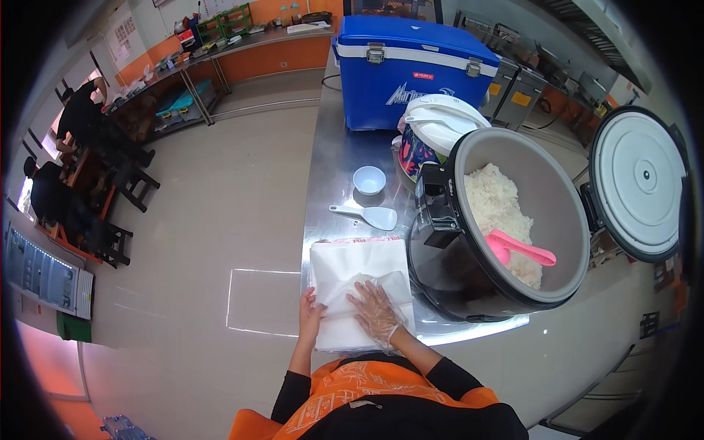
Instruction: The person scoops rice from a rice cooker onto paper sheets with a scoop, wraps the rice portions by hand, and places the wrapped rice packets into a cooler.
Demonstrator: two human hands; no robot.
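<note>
My right hand (375, 314), in a clear plastic glove, lies with its fingers spread on a folded white paper (389, 283). Beneath it is a stack of white wrapping paper (342, 259) at the table's near end. My bare left hand (311, 314) is at the stack's left edge, its fingers up and apart, touching the paper. What the folded paper contains, if anything, is hidden. Beyond the stack lie a white rice paddle (378, 218) and a small white bowl (369, 180). To the right, an uncovered rice cooker (458, 282) holds white rice (495, 202) and a pink scoop (522, 249).
The cooker's lid (645, 172) hangs back at the right. A blue cooler box (411, 66) and a patterned container (418, 150) with a white lid (444, 121) stand farther along the steel table (326, 161). Two people (88, 117) are at a far-left counter.
</note>
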